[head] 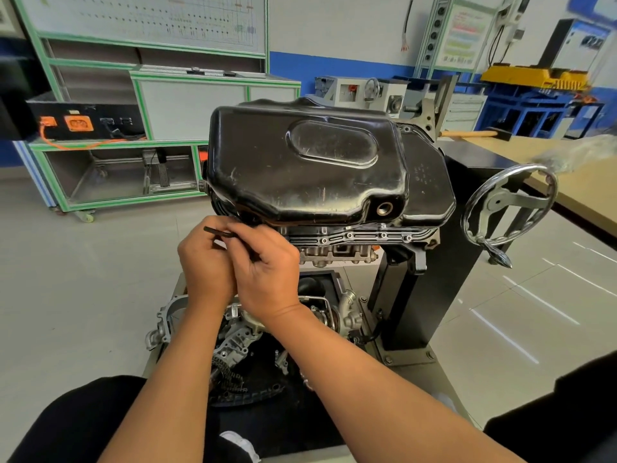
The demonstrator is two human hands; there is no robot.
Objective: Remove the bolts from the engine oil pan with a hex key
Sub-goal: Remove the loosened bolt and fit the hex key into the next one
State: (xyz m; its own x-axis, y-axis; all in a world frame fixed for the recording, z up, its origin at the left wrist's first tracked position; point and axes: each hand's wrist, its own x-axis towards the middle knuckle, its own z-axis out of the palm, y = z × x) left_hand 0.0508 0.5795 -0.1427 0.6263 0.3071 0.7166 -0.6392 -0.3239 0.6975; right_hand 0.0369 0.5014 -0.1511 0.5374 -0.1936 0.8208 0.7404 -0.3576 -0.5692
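A glossy black oil pan point(310, 168) sits on top of an upturned engine held on a stand. Along its near flange a row of small silver bolts point(349, 235) shows. A black hex key point(217, 232) sticks out to the left above my fingers, at the pan's near left corner. My left hand point(203, 265) and my right hand point(267, 269) are pressed together there, both closed around the key. The key's tip and the bolt under it are hidden by my fingers.
A chrome handwheel point(510, 208) juts from the black stand column point(467, 248) at the right. A wooden bench point(567, 175) lies far right. Engine parts point(240, 339) hang below my wrists. A green-framed training cabinet point(133, 142) stands at the back left.
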